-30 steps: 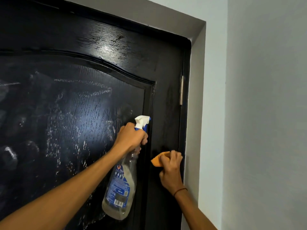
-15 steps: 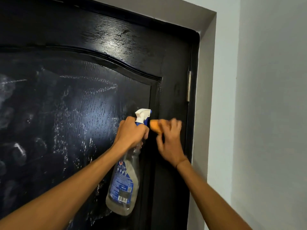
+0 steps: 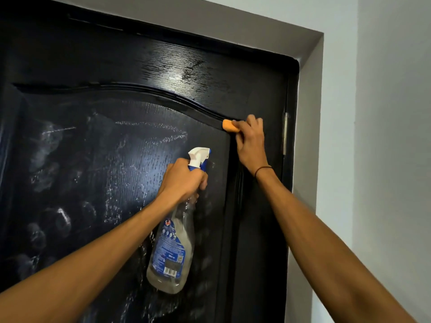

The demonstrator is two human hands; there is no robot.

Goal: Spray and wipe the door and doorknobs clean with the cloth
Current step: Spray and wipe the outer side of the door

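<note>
A black panelled door (image 3: pixel 98 145) fills the left and middle of the view, its inner panel streaked with white spray foam. My left hand (image 3: pixel 184 178) grips the neck of a clear spray bottle (image 3: pixel 172 250) with a white and blue nozzle, held against the panel. My right hand (image 3: pixel 250 141) holds a folded orange cloth (image 3: pixel 229 125) and presses it onto the curved moulding at the panel's upper right corner. No doorknob is in view.
A metal hinge (image 3: pixel 285 134) sits on the door's right edge, next to the grey door frame (image 3: pixel 307 113). A pale wall (image 3: pixel 384 159) runs along the right side.
My right hand has slid the orange cloth upward along the door's right stile to the panel's upper corner. The left hand still holds the spray bottle in about the same spot.
</note>
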